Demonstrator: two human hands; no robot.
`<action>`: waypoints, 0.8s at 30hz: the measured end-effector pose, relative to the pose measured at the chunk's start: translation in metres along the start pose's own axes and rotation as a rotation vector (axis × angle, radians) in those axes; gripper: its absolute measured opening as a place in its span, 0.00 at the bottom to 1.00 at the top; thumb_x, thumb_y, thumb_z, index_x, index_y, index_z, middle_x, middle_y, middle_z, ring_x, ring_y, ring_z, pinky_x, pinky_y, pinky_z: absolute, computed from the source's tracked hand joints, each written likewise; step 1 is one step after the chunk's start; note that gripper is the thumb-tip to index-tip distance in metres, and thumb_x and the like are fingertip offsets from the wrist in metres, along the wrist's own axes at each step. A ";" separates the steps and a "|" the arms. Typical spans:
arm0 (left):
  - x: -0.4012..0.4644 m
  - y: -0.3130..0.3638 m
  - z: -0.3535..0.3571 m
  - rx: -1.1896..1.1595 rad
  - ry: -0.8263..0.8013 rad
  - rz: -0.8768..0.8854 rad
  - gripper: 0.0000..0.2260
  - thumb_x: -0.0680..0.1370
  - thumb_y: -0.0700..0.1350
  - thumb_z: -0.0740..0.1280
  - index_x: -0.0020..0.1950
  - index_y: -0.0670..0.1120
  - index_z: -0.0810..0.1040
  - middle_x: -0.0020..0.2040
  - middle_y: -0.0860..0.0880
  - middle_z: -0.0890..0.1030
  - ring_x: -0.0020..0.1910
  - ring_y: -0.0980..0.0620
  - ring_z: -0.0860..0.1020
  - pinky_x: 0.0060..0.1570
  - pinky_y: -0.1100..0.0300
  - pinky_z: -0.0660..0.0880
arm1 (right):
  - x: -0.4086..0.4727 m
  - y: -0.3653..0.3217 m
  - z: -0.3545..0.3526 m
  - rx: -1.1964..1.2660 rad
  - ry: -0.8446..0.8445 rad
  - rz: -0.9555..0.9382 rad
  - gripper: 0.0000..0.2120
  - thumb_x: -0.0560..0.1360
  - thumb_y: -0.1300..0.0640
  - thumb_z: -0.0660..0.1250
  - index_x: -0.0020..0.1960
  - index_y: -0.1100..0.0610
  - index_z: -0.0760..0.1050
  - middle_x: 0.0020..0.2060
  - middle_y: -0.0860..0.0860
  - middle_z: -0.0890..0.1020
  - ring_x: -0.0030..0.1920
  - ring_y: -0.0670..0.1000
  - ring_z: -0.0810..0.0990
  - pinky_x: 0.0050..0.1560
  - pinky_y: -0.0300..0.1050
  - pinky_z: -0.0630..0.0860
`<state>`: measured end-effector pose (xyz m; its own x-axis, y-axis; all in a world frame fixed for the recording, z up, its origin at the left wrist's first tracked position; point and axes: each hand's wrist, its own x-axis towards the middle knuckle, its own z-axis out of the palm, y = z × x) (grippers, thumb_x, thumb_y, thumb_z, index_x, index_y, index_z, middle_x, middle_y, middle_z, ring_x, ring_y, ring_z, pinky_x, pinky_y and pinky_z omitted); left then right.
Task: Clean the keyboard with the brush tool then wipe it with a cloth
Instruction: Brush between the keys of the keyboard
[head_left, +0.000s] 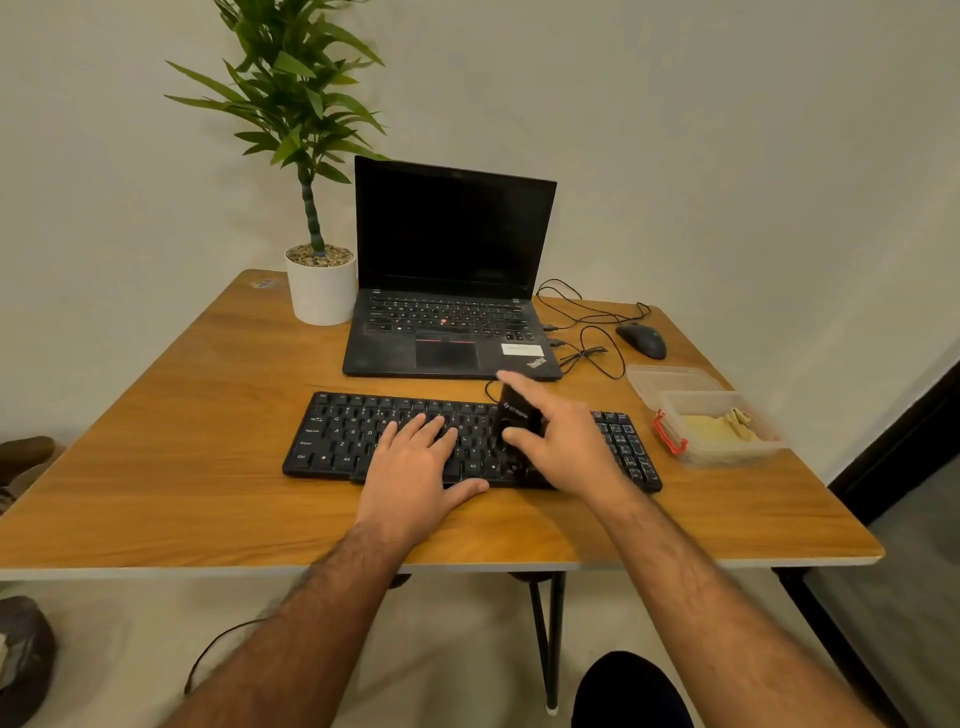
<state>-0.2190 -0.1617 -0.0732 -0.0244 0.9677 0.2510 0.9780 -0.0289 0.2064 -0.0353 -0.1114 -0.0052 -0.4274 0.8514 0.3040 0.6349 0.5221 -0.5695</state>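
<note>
We've got the black keyboard (470, 441) lying flat on the wooden table (208, 467), just in front of the open laptop (452, 275). Our left hand (415, 462) lies flat on its middle keys, fingers straight. Our right hand (561, 441) grips the black brush tool (519, 415) over the keyboard's right half. The yellow cloth (719, 426) sits in a clear container (727, 454), right of the keyboard.

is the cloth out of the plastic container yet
No, the cloth lies inside the open plastic container at the table's right side, while the right hand holds the brush tool on the keyboard.
</note>
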 end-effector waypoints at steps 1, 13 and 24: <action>0.000 0.000 0.000 0.002 -0.003 0.001 0.38 0.76 0.73 0.55 0.79 0.52 0.62 0.80 0.51 0.61 0.80 0.51 0.54 0.79 0.49 0.46 | -0.003 -0.003 0.002 -0.007 -0.033 -0.040 0.32 0.76 0.58 0.70 0.75 0.41 0.64 0.68 0.47 0.76 0.66 0.47 0.74 0.67 0.50 0.73; 0.000 0.000 0.000 0.001 0.000 0.000 0.38 0.76 0.73 0.55 0.79 0.51 0.62 0.80 0.51 0.61 0.79 0.51 0.54 0.79 0.49 0.47 | -0.006 0.002 -0.006 -0.173 0.033 -0.012 0.32 0.77 0.56 0.69 0.76 0.41 0.62 0.65 0.48 0.78 0.64 0.48 0.75 0.66 0.44 0.71; 0.001 0.000 0.000 0.010 -0.001 -0.002 0.38 0.75 0.73 0.55 0.79 0.52 0.62 0.80 0.51 0.61 0.79 0.51 0.55 0.79 0.49 0.47 | -0.010 -0.004 0.009 -0.144 0.055 -0.002 0.32 0.77 0.55 0.69 0.76 0.40 0.60 0.65 0.47 0.77 0.64 0.47 0.75 0.67 0.46 0.73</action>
<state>-0.2193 -0.1610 -0.0735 -0.0263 0.9681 0.2492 0.9800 -0.0242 0.1975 -0.0396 -0.1222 -0.0130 -0.3954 0.8497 0.3488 0.7213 0.5224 -0.4548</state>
